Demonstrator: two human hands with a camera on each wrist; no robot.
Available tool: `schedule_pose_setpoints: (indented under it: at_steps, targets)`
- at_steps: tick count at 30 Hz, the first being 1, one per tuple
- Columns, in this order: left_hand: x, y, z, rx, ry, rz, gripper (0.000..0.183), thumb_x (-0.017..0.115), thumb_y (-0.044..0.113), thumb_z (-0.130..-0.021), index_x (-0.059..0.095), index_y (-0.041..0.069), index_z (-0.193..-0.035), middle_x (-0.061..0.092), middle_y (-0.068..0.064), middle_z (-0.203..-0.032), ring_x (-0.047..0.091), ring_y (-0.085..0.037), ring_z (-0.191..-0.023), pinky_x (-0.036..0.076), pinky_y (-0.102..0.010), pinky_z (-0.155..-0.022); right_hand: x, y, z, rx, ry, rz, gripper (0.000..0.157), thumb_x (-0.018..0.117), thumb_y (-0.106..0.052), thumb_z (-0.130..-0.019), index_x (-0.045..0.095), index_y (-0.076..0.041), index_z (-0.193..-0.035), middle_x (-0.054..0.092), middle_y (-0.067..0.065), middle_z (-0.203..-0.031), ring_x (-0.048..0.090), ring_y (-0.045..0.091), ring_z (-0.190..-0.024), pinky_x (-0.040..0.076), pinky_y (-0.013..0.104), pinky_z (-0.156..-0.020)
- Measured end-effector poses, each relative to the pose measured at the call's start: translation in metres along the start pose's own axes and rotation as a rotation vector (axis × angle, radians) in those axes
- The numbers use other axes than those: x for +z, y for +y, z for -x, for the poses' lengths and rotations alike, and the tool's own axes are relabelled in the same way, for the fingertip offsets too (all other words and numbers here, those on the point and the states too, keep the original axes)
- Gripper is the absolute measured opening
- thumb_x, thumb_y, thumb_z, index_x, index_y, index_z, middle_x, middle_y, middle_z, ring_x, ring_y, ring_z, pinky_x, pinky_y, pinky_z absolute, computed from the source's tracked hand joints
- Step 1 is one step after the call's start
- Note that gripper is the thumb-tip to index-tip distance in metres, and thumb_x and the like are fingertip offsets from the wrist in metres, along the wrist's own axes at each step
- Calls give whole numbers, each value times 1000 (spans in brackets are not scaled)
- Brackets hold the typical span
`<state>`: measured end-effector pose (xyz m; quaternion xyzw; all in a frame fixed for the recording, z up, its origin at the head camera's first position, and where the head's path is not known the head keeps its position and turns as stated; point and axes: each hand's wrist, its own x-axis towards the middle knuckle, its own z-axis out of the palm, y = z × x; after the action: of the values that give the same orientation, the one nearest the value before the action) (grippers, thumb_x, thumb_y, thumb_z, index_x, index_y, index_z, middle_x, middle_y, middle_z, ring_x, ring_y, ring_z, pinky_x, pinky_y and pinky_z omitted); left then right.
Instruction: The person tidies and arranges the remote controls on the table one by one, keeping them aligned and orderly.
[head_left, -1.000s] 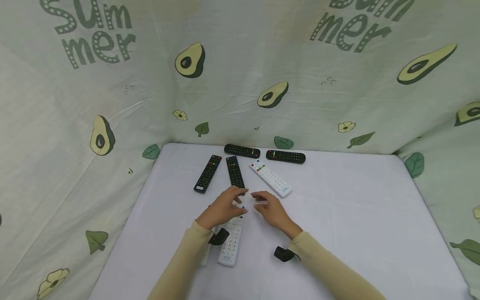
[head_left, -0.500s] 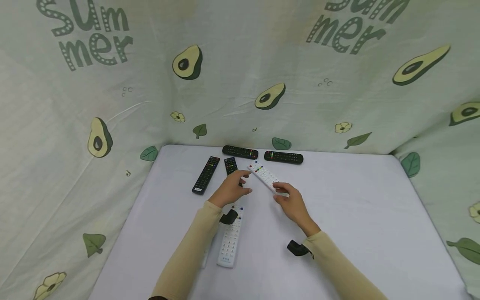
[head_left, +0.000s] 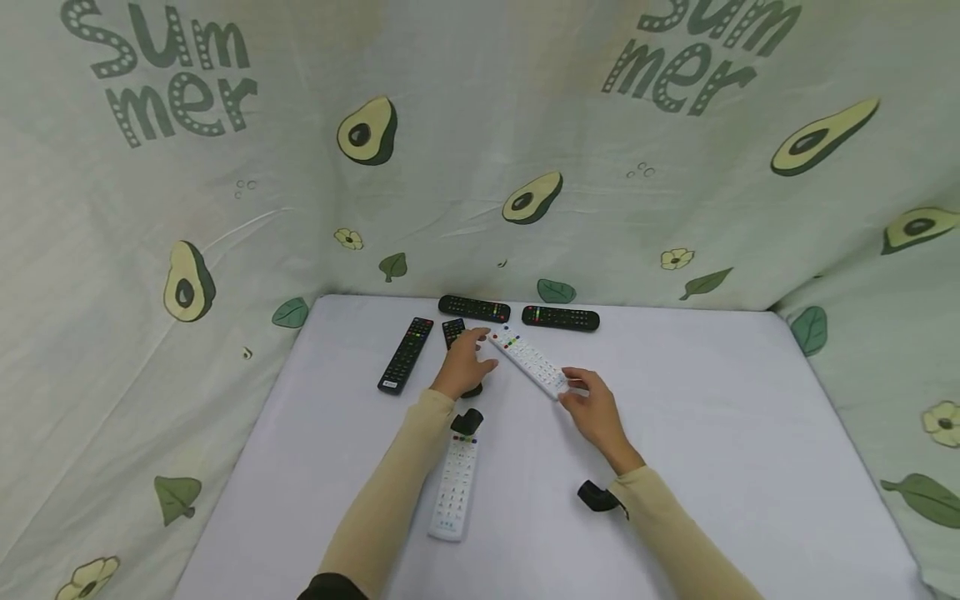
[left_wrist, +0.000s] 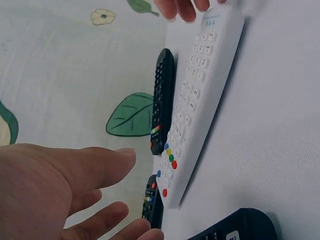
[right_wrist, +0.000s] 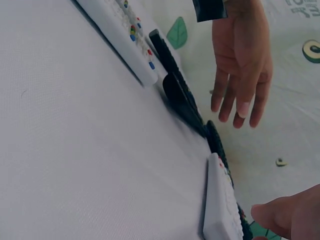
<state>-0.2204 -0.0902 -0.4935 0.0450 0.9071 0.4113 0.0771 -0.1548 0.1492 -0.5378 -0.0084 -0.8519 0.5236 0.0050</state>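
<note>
Head view: the slanted white remote lies on the surface, the right hand at its four o'clock end, fingers bent; I cannot tell whether they grip. Best pinch both long edges evenly. The left hand, fingers loose and holding nothing, hovers at nine o'clock.

The left grip has reached farther forward, from above the head of the lower white remote to just beside the head of the slanted one. The lower end of the black remote now pokes out below that grip. The right grip has drawn off from its partner and come to the slanted remote's near end, leaving the two well apart. Behind the left grip, I see the sleeve has swallowed another white remote, and more of a dark band shows.
</note>
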Motion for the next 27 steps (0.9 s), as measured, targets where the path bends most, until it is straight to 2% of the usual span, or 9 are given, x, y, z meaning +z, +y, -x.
schedule_pose_setpoints:
  at_steps: [5, 14, 19, 27]
  targets:
    - [7, 0, -7, -28, 20, 3, 63, 76, 7, -98, 49, 3, -155, 53, -21, -151, 54, -37, -139, 49, -49, -113, 1, 6, 0, 4, 29, -6, 51, 68, 12, -91, 57, 9, -140, 54, 30, -142, 57, 45, -131, 53, 51, -108]
    - [21, -4, -22, -59, 41, -15, 68, 76, 2, -95, 46, -1, -156, 48, -24, -156, 46, -38, -147, 39, -48, -122, 4, 10, -1, 32, 8, 23, 56, 69, 10, -91, 51, 10, -145, 50, 31, -145, 52, 46, -133, 52, 50, -110]
    - [28, -6, -28, -62, 45, -54, 69, 77, -1, -93, 46, -3, -155, 50, -26, -153, 49, -39, -144, 41, -48, -121, 8, 14, -4, 24, 5, 30, 59, 70, 12, -90, 51, 11, -145, 50, 32, -142, 54, 46, -129, 54, 49, -108]
    - [37, -8, -35, -93, 9, -60, 71, 76, 0, -94, 44, -1, -157, 52, -25, -153, 50, -39, -142, 42, -49, -120, 10, 14, -5, -15, -6, 93, 61, 73, 13, -88, 50, 13, -144, 54, 32, -134, 58, 44, -123, 55, 47, -105]
